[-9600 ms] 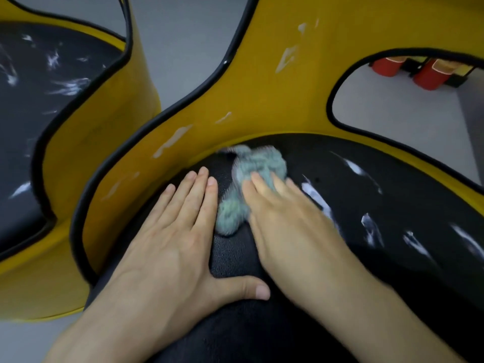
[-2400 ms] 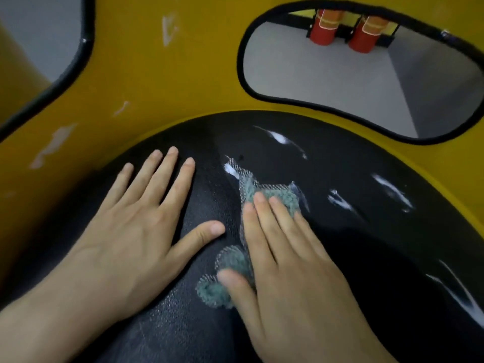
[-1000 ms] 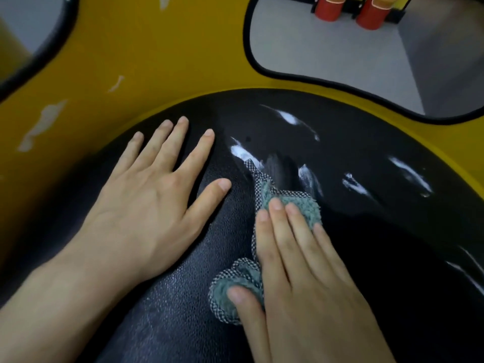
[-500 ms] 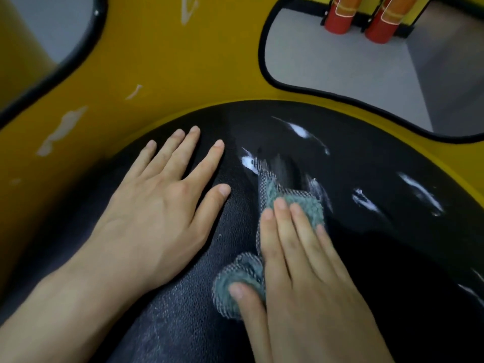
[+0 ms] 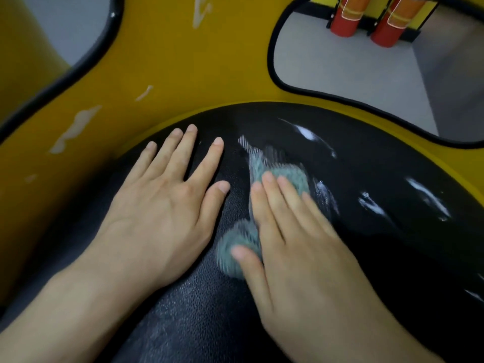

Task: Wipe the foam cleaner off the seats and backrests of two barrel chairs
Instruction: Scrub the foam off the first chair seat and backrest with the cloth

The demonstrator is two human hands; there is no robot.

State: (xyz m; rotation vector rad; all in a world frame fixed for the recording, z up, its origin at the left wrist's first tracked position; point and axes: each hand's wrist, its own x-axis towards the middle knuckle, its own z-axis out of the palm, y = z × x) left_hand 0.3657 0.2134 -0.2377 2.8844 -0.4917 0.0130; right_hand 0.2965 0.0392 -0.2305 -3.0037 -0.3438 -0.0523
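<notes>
Right hand: the right hand (image 5: 301, 263) lies flat with its fingers straight and close together. It presses a crumpled teal-grey towelling cloth (image 5: 285, 176) onto the middle of the black grained leatherette seat (image 5: 366, 271). The thumb lies on the cloth's nearer lump. Both are blurred.
Left hand: the left hand (image 5: 162, 210) is spread wide, palm down, on the left part of the seat, just beside the cloth. It holds nothing.
Step in hand: I judge it is the wiping of the seat, about its middle.
How to do it well: press evenly with the whole palm and lead the cloth toward the right part of the seat. Turn a clean fold outward when it smears, and let the other hand steady the body.
Foam on the seat: white foam streaks (image 5: 429, 197) lie on the right part of the seat, with one more toward its back edge.
Foam above the seat: pale foam patches (image 5: 76, 129) sit on the curved yellow backrest (image 5: 183, 82), left of and behind the seat, not yet wiped.
Containers: two red cylinders (image 5: 345, 19) stand on the grey floor (image 5: 353, 64), far behind the seat, seen through the backrest opening. They are closed, so their content cannot be told.
</notes>
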